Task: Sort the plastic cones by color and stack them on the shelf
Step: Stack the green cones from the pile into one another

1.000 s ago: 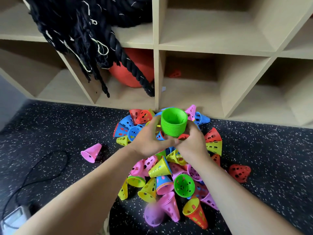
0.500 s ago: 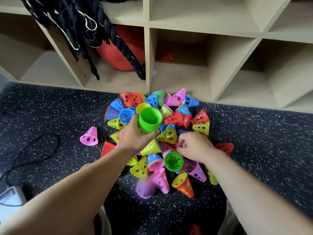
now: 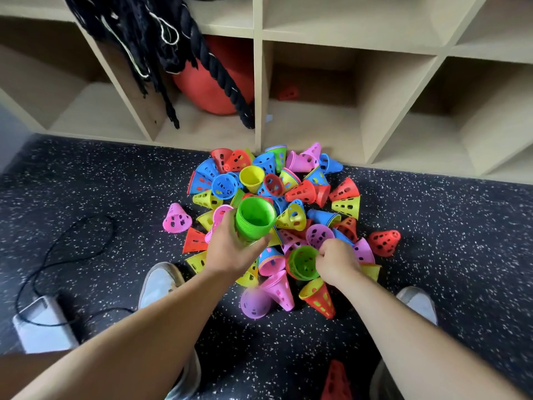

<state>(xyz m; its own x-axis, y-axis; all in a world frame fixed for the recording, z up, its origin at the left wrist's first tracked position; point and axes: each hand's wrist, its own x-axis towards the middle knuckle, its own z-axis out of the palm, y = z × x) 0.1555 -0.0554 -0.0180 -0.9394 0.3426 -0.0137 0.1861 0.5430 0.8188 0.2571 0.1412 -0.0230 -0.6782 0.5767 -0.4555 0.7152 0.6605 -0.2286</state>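
A head-worn camera looks down at a pile of plastic cones point(image 3: 291, 197) in red, blue, yellow, pink and green, heaped on a dark speckled floor point(image 3: 101, 180). Just beyond the pile's far edge stands a pale wooden shelf point(image 3: 258, 90) of open cubbies.

Both forearms reach forward over the pile's near side. The left hand point(image 3: 230, 252) is raised above the pile's left half, its fingers wrapped round a nested green stack point(image 3: 255, 217) held mouth upward. The right hand point(image 3: 336, 261) is lower, at the pile's near edge, with its knuckles up and its fingers curled. They appear to pinch the rim of a loose green cone point(image 3: 302, 262) that lies mouth upward among pink ones.

The cones look light, thin-walled and stiff, and each is pierced with holes. They probably slide easily into one another. The smooth plastic may slip, so the wide rim or the perforated wall seems the surest place to take hold. A tall nested stack is best gripped round its lower cones so that none drops off.
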